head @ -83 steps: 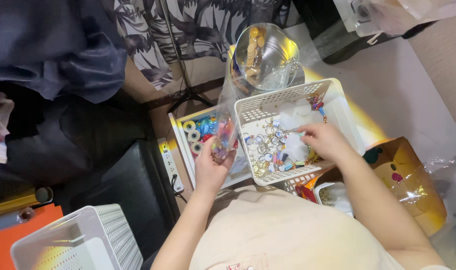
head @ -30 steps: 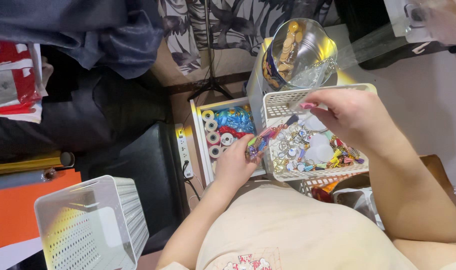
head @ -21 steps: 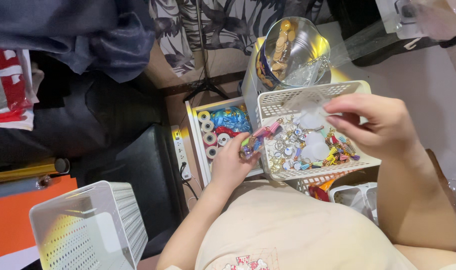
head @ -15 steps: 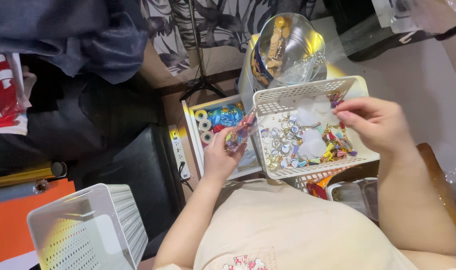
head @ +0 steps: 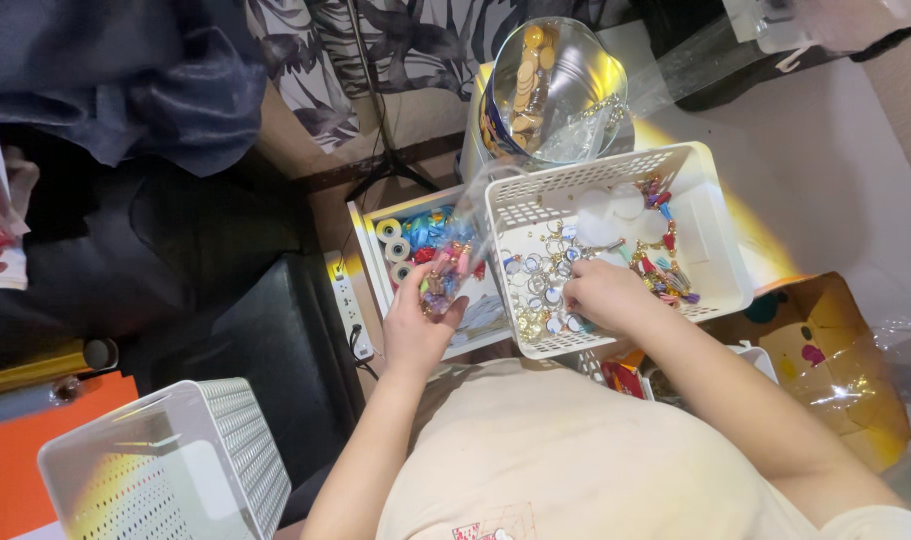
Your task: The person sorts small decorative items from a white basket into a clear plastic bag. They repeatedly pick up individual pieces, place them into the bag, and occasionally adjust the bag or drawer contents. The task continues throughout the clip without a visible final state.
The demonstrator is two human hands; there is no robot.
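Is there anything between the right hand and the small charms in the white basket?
Nothing visible. The right hand already rests among the small charms inside the white basket, its fingers touching them; the basket is open on top.

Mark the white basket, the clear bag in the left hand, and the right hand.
white basket [head: 717,262], head view, bare right wall.
clear bag [head: 445,278], head view, lower part filled with colourful bits.
left hand [head: 415,325], head view, back of the hand.
right hand [head: 600,297], head view, back of the hand.

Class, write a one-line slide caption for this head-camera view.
Left hand holds a clear bag of colourful trinkets while right hand picks through a white basket.
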